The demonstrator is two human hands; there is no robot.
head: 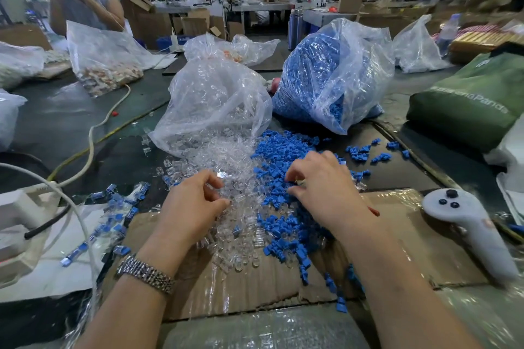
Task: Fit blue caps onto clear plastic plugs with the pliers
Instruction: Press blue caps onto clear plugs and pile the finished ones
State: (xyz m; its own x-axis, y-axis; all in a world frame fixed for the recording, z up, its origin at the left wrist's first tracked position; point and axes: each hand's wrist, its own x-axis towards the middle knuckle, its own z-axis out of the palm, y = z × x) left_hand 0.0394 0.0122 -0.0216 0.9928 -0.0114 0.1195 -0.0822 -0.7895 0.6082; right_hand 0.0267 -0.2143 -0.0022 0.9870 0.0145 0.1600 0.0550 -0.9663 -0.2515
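Observation:
A heap of clear plastic plugs [226, 207] spills from an open bag onto the cardboard [249, 289], with a heap of blue caps [283, 156] just to its right. My left hand [192, 204], with a metal watch on its wrist, sits on the clear heap, and its thumb and forefinger pinch a clear plug. My right hand [323, 187] lies on the blue heap. Its curled fingers dig in and pinch a blue cap. No pliers are in view. A small red tip [374, 211] shows beside my right wrist.
Behind the heaps stand the bag of clear plugs [215, 99] and a bag of blue caps [326, 73]. Capped plugs [113, 212] lie to the left near white cables. To the right are a white controller [467, 221] and a green bag [476, 99]. A person [82, 3] stands at far left.

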